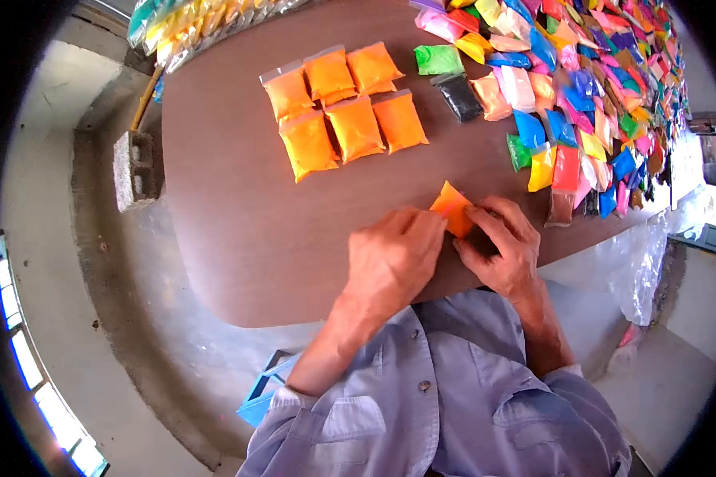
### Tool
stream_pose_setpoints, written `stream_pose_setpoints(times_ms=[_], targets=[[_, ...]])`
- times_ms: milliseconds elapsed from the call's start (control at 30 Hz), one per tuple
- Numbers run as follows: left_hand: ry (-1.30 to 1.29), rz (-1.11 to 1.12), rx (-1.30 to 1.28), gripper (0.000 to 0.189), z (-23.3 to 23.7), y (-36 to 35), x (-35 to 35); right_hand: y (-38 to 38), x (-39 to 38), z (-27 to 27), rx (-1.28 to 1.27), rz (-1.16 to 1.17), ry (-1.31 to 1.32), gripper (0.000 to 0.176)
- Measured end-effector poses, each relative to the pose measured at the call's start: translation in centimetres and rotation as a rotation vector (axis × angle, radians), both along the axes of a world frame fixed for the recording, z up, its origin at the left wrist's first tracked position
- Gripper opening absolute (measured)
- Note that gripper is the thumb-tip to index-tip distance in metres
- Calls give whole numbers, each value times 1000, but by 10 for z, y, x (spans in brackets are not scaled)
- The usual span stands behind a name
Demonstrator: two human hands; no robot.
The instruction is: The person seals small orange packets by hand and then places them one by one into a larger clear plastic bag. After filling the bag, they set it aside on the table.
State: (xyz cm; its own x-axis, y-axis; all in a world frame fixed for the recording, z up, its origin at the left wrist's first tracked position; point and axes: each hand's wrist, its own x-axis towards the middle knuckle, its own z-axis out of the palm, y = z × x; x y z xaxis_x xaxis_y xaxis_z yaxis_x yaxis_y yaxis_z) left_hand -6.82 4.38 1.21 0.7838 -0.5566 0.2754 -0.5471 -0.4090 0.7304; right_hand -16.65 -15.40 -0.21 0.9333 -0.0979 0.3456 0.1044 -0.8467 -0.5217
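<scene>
Between my two hands, above the near part of the brown table, is a small orange packet [452,208]. My left hand [398,248] has its fingers closed on the packet's left edge. On the right side, my right hand [501,243] pinches the same packet between thumb and fingers. Farther back lie several filled orange packets [354,127] in two rows, some with another packet underneath. To the right of them, a green packet [438,60] and a black packet [458,97] lie flat.
A large heap of packets in many colours [585,95] covers the right side of the brown table [239,230]. Clear bags with yellow contents [207,28] lie at the back left. A concrete block [135,171] and a blue frame [264,389] stand beyond the table's edge.
</scene>
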Motion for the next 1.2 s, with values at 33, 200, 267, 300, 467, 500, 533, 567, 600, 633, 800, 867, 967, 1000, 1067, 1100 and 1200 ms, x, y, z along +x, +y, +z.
stream_pose_setpoints(times_ms=[33, 200, 267, 300, 467, 500, 533, 567, 600, 633, 800, 867, 967, 1000, 1067, 1100, 1200], targets=[[8, 8, -14, 7, -1, 0, 1, 0, 0, 1, -10, 0, 1, 49], [-98, -2, 137, 8, -5, 9, 20, 2, 1, 3, -69, 12, 9, 44], [-87, 16, 116, 9, -8, 14, 28, 2, 3, 3, -56, 24, -26, 43], [-84, 27, 107, 9, -9, 15, 30, 2, 3, 2, -68, 28, -24, 43], [-11, 14, -43, 11, -5, 15, 21, 4, -3, 2, -22, -31, 53, 42], [-4, -13, -77, 11, -6, 13, 19, 4, -4, 2, -25, -31, 52, 42], [-6, -12, -79, 11, -9, 13, 18, 4, -4, 1, -32, -39, 40, 40], [-6, -36, -24, 9, -13, 14, 16, 4, -4, 1, -37, -49, 29, 38], [-6, -60, 33, 8, -14, 14, 16, 5, -3, 0, -36, -50, 27, 38], [-7, -63, 34, 8, -15, 15, 19, 5, -1, -1, -22, -44, 6, 36], [-94, 60, 84, 7, -12, 18, 27, 0, -2, -6, 4, -31, -66, 31], [-52, 40, 65, 7, -4, 14, 22, -1, -2, -7, 3, -24, -74, 31], [-26, -49, 85, 8, 4, 7, 11, -3, -1, -6, -6, -18, -101, 30], [-42, -118, 119, 8, 5, 3, 9, -4, -1, -6, 1, -26, -107, 30], [-48, -121, 128, 8, 2, -1, 9, -5, -2, -6, 17, -19, -94, 29], [-48, -114, 129, 8, 1, -2, 11, -5, -1, -5, 25, -29, -100, 29], [-75, -117, 162, 8, 3, -8, 19, -7, 0, -5, 69, -13, -96, 26]])
